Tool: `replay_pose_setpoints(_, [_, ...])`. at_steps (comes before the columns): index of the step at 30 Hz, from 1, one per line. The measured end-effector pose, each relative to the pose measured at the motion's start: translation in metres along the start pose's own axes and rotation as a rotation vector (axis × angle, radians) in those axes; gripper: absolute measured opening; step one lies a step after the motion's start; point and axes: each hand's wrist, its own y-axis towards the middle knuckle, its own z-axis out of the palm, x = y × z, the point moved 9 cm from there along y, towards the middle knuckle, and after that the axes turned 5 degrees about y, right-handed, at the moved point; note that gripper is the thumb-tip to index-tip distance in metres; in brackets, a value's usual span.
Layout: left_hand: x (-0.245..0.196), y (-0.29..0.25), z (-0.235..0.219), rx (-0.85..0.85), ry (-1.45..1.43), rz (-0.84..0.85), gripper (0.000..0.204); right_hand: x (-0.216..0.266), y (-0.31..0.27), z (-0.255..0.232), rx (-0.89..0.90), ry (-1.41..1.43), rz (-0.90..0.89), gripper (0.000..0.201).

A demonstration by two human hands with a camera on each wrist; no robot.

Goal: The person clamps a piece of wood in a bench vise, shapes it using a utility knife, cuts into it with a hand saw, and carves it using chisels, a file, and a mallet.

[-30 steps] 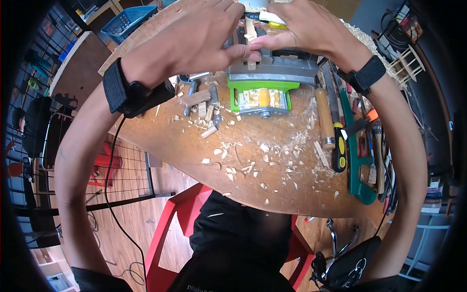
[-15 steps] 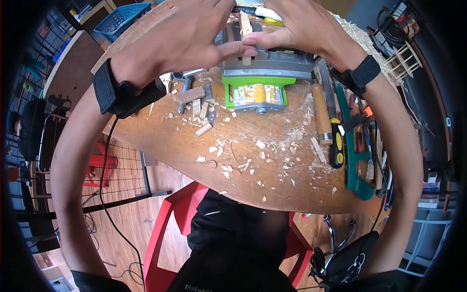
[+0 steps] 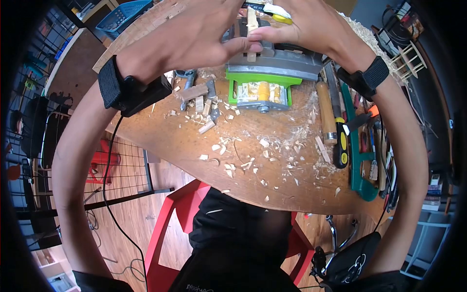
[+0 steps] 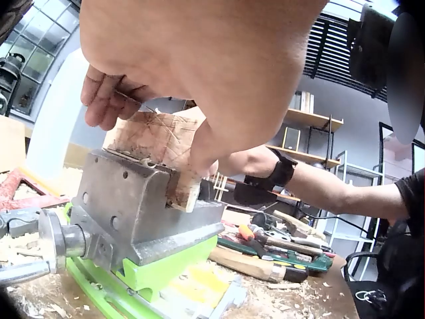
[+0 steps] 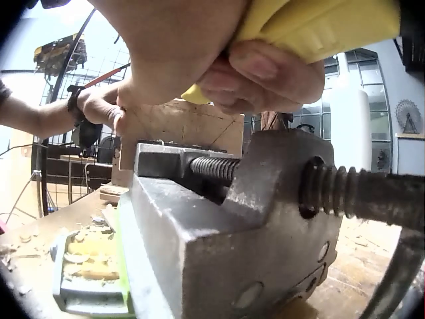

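Observation:
A wooden block (image 4: 156, 136) stands clamped upright in a grey metal vise (image 5: 219, 252) with a green base (image 3: 233, 90). My right hand (image 3: 316, 29) grips the yellow handle of a cutter knife (image 5: 319, 30) above the vise; its dark front part lies across the block's far end. My left hand (image 3: 189, 39) arches over from the other side, its fingers curled at the knife's far end, where the grip is partly hidden. Both thumbs meet at the near edge of the block, tip to tip. Pencil lines mark the block's face.
Shavings and small wood offcuts (image 3: 199, 100) litter the wooden table (image 3: 185, 141). On the right lie a wooden-handled tool (image 3: 326, 114), a yellow-and-black handle (image 3: 342, 148), a green tool (image 3: 362, 187) and several others. A blue basket (image 3: 121, 19) stands at the far left.
The head view shifts slightly. Both hands and the knife keep nearly the same place at the block, thumbs still together on its near edge.

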Motion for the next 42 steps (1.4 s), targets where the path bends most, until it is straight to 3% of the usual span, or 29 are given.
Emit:
replay_pose_setpoints(3, [0.001,0.001,-0.001,0.005,-0.029,-0.01,0.074,-0.001,0.004,0.002,0.04,-0.004,-0.031,0.069])
replay_pose_setpoints(5, [0.008,0.001,0.004,-0.029,0.0,0.018,0.073,-0.005,0.008,0.004,0.174,-0.081,0.021,0.07])
replay_pose_setpoints(7, [0.008,0.001,0.0,-0.067,0.031,0.048,0.073,-0.003,0.009,0.0,0.159,-0.043,0.015,0.069])
replay_pose_setpoints(9, [0.004,0.003,0.0,0.019,-0.074,0.042,0.071,0.003,0.008,-0.003,0.145,-0.006,0.009,0.069])
replay_pose_setpoints(11, [0.002,0.004,-0.001,-0.006,-0.069,0.053,0.07,0.019,0.01,-0.01,0.056,0.004,-0.078,0.068])
replay_pose_setpoints(12, [0.001,0.004,-0.003,-0.026,-0.068,0.066,0.07,0.015,0.012,-0.005,0.14,0.007,-0.011,0.066])
replay_pose_setpoints(15, [0.002,0.003,-0.005,-0.01,-0.094,0.077,0.07,0.02,0.015,-0.008,0.064,0.156,-0.033,0.067])
replay_pose_setpoints(16, [0.004,0.002,-0.004,-0.014,-0.092,0.072,0.07,-0.001,0.009,0.01,0.03,0.037,0.025,0.068])
replay_pose_setpoints(21, [-0.002,-0.001,-0.006,-0.081,-0.016,0.106,0.068,-0.011,0.01,0.016,0.056,0.08,0.057,0.07])
replay_pose_setpoints(31, [0.001,0.001,-0.002,-0.098,-0.078,0.133,0.071,-0.011,0.008,0.019,0.091,0.001,0.126,0.075])
replay_pose_setpoints(35, [-0.009,-0.003,-0.009,-0.142,-0.032,0.168,0.068,-0.004,0.006,0.014,0.034,-0.014,0.094,0.07])
replay_pose_setpoints(37, [-0.007,-0.003,-0.008,-0.162,-0.027,0.182,0.065,-0.005,0.004,0.02,0.129,0.09,0.168,0.065])
replay_pose_setpoints(39, [-0.004,-0.001,0.01,-0.128,0.185,0.286,0.058,-0.002,0.003,0.024,0.1,0.115,0.154,0.064])
replay_pose_setpoints(41, [-0.008,-0.003,0.006,-0.127,0.165,0.22,0.056,0.001,0.001,0.02,0.066,0.138,0.144,0.064])
replay_pose_setpoints(42, [-0.008,-0.002,0.003,-0.124,0.143,0.156,0.055,0.001,0.001,0.015,0.043,0.015,0.147,0.067])
